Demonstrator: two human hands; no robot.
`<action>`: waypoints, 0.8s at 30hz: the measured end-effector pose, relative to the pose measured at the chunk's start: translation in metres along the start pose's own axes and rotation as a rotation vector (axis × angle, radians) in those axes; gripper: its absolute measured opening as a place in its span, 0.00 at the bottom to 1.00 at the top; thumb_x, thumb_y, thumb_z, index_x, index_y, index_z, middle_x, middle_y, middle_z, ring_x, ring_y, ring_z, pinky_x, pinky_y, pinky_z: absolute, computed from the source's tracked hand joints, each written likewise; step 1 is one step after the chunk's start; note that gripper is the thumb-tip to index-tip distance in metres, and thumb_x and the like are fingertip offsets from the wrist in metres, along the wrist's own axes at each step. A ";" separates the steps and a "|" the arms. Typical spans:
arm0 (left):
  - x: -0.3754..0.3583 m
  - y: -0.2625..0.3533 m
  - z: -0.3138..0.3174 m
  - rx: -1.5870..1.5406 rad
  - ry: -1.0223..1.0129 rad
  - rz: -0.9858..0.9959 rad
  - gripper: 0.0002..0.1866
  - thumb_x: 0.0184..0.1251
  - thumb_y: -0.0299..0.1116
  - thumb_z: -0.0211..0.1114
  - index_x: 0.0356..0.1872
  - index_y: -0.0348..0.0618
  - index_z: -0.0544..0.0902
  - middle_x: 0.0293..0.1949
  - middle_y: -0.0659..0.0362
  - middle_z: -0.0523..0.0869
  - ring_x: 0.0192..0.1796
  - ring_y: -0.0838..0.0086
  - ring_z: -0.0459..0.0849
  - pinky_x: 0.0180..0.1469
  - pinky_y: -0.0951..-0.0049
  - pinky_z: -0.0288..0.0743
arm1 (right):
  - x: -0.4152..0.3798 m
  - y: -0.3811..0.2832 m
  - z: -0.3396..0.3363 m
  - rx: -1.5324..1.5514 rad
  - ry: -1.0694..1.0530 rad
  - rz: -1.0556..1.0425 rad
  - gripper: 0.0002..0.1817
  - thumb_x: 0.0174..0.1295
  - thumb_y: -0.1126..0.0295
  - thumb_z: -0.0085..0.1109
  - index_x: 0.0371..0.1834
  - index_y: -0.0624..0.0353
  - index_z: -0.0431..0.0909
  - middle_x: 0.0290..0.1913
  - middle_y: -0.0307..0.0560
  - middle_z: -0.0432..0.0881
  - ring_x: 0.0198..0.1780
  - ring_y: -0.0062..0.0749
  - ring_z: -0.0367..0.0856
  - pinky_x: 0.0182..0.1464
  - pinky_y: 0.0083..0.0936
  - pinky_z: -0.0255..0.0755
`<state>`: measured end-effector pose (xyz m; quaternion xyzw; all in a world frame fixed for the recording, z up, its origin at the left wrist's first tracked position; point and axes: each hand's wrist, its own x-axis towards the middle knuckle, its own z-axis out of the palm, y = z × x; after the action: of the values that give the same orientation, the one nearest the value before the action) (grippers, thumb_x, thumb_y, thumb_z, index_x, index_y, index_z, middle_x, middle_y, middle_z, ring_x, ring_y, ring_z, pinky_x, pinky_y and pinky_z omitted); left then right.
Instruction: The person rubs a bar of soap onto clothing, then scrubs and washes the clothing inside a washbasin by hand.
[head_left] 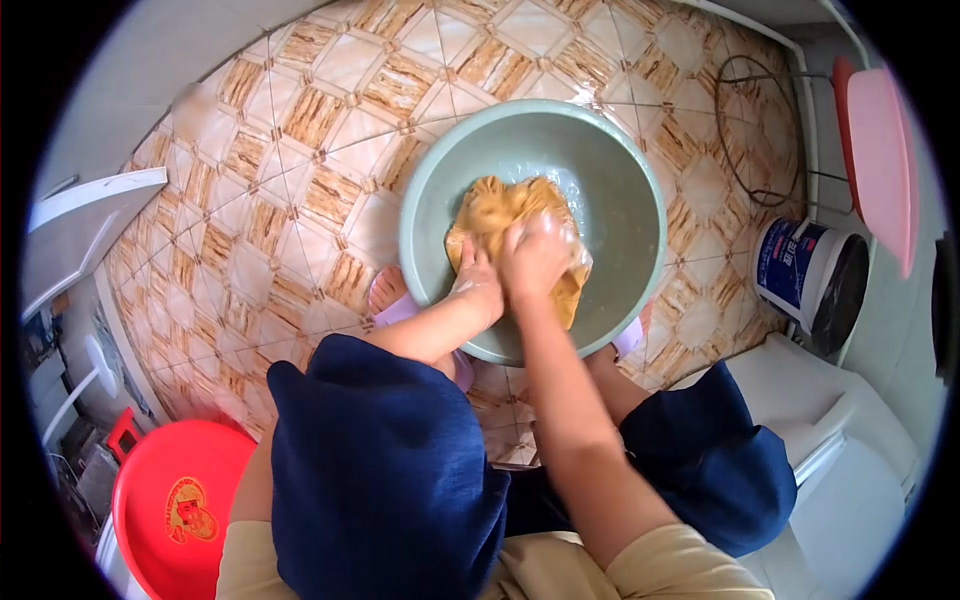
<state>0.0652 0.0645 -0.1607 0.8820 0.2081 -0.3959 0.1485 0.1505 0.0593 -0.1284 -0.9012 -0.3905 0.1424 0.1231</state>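
A wet mustard-yellow cloth (568,300) lies bunched up in the bottom of a large grey-green basin (625,235). My left hand (480,285) grips the cloth at its near left part, with the thumb side uppermost. Right beside it, my right hand (537,255) is closed on the bunched middle of the cloth and smeared by motion. The wrists almost meet over the basin's near side. Folds of cloth hide some of the fingertips. A little water glistens on the basin floor around the cloth.
The basin stands on a patterned tile floor (390,70) between my feet in lilac slippers. At the lower left is a red basin (170,500). A labelled bucket (805,275) and a pink basin (885,165) are on the right, near a white pipe rack. A cabinet door (95,225) juts out at left.
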 end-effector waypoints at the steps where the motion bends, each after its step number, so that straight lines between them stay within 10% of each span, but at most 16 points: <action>1: -0.021 -0.005 -0.034 -0.065 -0.148 0.001 0.40 0.64 0.55 0.56 0.74 0.58 0.52 0.76 0.50 0.45 0.75 0.42 0.33 0.70 0.37 0.28 | 0.024 0.005 0.004 0.021 -0.022 0.078 0.13 0.59 0.62 0.52 0.28 0.61 0.78 0.39 0.59 0.80 0.47 0.55 0.77 0.52 0.47 0.69; 5: -0.033 -0.011 -0.043 -0.223 0.137 0.024 0.37 0.63 0.59 0.55 0.73 0.73 0.54 0.76 0.48 0.41 0.75 0.41 0.27 0.70 0.37 0.27 | 0.091 0.026 -0.012 0.203 -0.160 0.329 0.13 0.61 0.62 0.48 0.38 0.58 0.79 0.44 0.58 0.80 0.50 0.55 0.76 0.54 0.46 0.68; 8: -0.025 -0.006 -0.037 -0.148 0.033 0.017 0.34 0.66 0.57 0.52 0.73 0.72 0.54 0.76 0.50 0.41 0.75 0.40 0.28 0.70 0.36 0.27 | 0.066 0.042 -0.008 0.241 -0.132 -0.198 0.18 0.61 0.62 0.48 0.50 0.51 0.80 0.63 0.57 0.68 0.60 0.53 0.68 0.59 0.47 0.65; 13: 0.011 0.000 0.011 -0.202 -0.167 0.109 0.34 0.68 0.49 0.51 0.74 0.59 0.53 0.76 0.58 0.48 0.77 0.55 0.40 0.69 0.34 0.35 | -0.022 -0.015 -0.019 -0.020 -0.076 -0.101 0.19 0.53 0.51 0.59 0.36 0.54 0.81 0.56 0.53 0.71 0.57 0.52 0.68 0.49 0.49 0.70; 21: -0.036 -0.013 -0.053 -0.195 0.082 0.051 0.39 0.65 0.58 0.53 0.74 0.62 0.51 0.75 0.44 0.40 0.74 0.39 0.27 0.70 0.36 0.31 | 0.103 0.022 -0.015 0.343 -0.273 0.215 0.13 0.58 0.67 0.50 0.42 0.52 0.82 0.57 0.58 0.74 0.53 0.52 0.75 0.51 0.40 0.72; 23: -0.031 -0.010 -0.053 -0.202 0.069 0.047 0.40 0.65 0.59 0.53 0.75 0.62 0.49 0.75 0.45 0.40 0.74 0.40 0.28 0.70 0.35 0.32 | 0.075 0.035 -0.005 0.124 -0.094 -0.388 0.17 0.58 0.66 0.49 0.47 0.49 0.82 0.61 0.58 0.71 0.58 0.53 0.72 0.56 0.43 0.69; 24: -0.026 -0.009 -0.055 -0.162 -0.051 0.052 0.38 0.67 0.57 0.50 0.75 0.60 0.49 0.76 0.47 0.41 0.75 0.44 0.31 0.70 0.36 0.33 | 0.051 0.024 -0.018 -0.052 -0.211 -0.375 0.18 0.56 0.65 0.51 0.50 0.48 0.82 0.62 0.57 0.70 0.62 0.52 0.68 0.59 0.47 0.66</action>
<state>0.0803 0.0896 -0.1065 0.8619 0.2127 -0.3959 0.2349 0.2065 0.0790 -0.1277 -0.7955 -0.5657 0.2006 0.0828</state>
